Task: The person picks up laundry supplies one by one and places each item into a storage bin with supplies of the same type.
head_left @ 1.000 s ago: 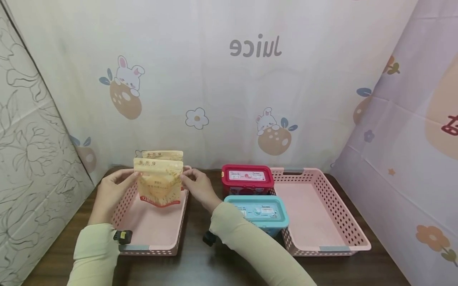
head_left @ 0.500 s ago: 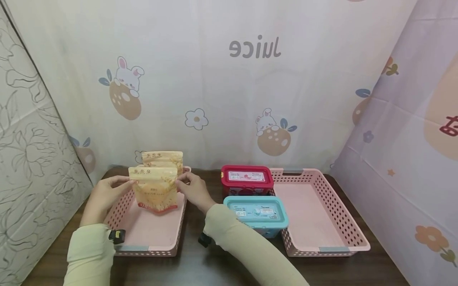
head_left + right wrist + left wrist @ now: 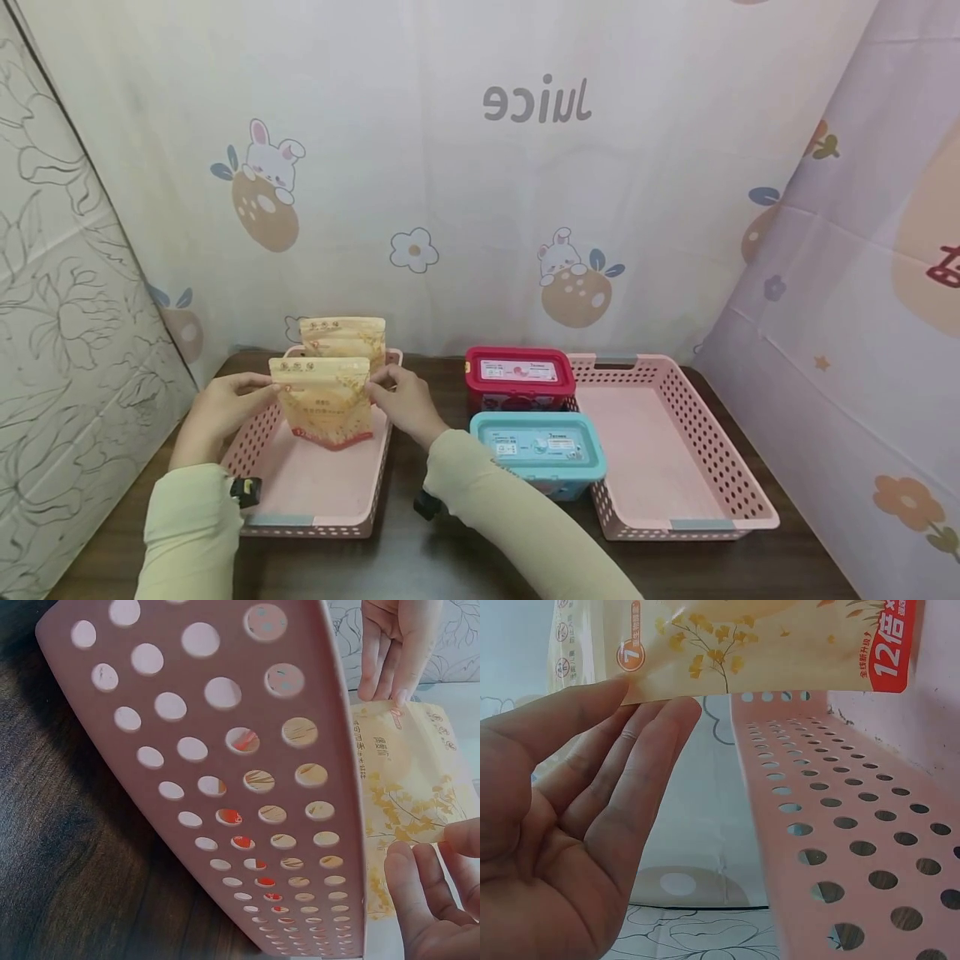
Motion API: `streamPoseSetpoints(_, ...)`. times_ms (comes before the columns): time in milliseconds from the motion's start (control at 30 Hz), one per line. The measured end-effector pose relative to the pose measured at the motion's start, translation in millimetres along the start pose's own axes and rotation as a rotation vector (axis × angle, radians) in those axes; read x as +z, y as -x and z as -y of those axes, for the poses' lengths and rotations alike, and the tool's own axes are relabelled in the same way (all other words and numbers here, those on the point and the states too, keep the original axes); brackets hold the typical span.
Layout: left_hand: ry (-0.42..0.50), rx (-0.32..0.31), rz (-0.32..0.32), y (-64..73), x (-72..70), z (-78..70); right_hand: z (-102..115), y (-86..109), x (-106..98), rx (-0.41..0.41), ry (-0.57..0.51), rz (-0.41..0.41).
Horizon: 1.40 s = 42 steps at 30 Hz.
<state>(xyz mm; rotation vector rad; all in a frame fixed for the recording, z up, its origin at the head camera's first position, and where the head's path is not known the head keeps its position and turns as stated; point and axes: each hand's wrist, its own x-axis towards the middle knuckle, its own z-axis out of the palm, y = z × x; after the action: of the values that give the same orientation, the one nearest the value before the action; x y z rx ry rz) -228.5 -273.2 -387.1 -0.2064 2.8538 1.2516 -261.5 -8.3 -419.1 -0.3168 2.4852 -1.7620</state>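
A yellow stand-up pouch [image 3: 326,404] with a red bottom band stands upright inside the left pink basket [image 3: 315,492]. My left hand [image 3: 213,417] pinches its upper left edge between thumb and fingers. At the opposite upper edge, my right hand [image 3: 408,407] pinches the pouch as well. A second, matching pouch [image 3: 342,331] is upright behind it at the basket's far end, its lower part hidden. In the left wrist view the pouch's side [image 3: 780,652] meets my thumb and fingertips. The basket's perforated wall [image 3: 202,750] covers part of the pouch in the right wrist view.
Right of the left basket, a red lidded box [image 3: 519,375] stands behind a light-blue lidded box [image 3: 538,450]. Beside them is another pink basket [image 3: 678,523]. All rest on a dark wooden table [image 3: 405,558], with printed curtains [image 3: 480,192] behind and at the sides.
Both hands have brought the front pouch down and slightly left, nearer to me, so more of the pouch behind shows. In the last half second it has lowered only a little.
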Motion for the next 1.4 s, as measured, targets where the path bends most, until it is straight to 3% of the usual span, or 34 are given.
streamPoseSetpoints(433,-0.022,0.013,-0.028,-2.7,4.0,2.3,-2.0,0.6,3.2,-0.030,0.029,-0.009)
streamPoseSetpoints(1000,-0.068,0.040,0.084,-1.1,-2.2,2.4,-2.6,2.4,0.9,-0.018,0.070,0.058)
streamPoseSetpoints(1400,-0.055,0.054,0.110,0.0,-2.1,2.4,-2.9,4.5,0.0,0.000,0.037,0.108)
